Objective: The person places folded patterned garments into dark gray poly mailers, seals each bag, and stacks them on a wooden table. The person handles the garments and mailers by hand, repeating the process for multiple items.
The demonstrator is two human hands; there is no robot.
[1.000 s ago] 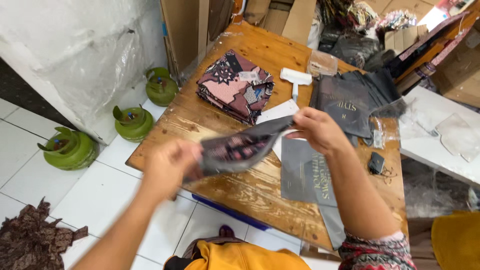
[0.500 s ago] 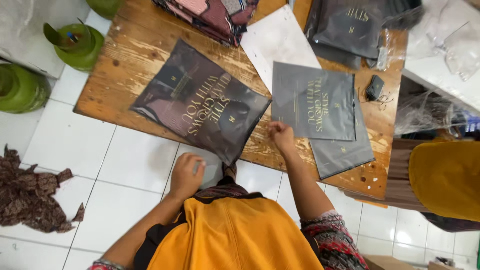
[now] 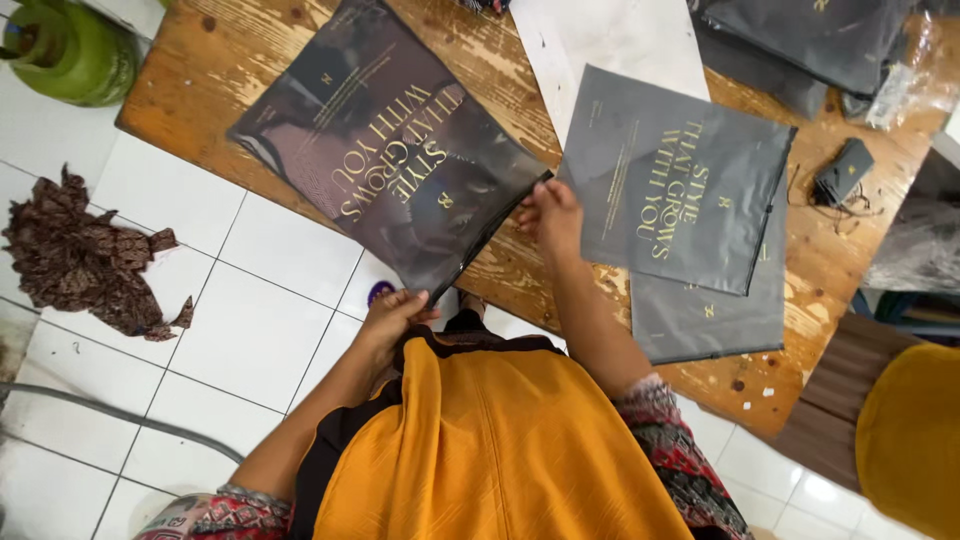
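Both hands grip near edge of dark printed bag (image 3: 390,165) on wooden table (image 3: 230,60): left hand (image 3: 392,315), right hand (image 3: 548,212). Contents possibly cloth.

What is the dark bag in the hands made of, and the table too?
The dark bag looks like thin, semi-glossy plastic film: it shines softly and bends. The table looks like bare wood, worn, with visible grain and pale scuffed patches.

Glossy plastic on worn, rough wood

The dark pouch (image 3: 390,170) pinched between the left hand (image 3: 392,312) and right hand (image 3: 548,212) is slick, shiny plastic; just beyond the right fingers lie matt grey plastic bags (image 3: 690,190) on the scuffed wooden table (image 3: 200,70) with flaking pale paint. The tiled floor (image 3: 250,300) below the left fingers looks smooth.
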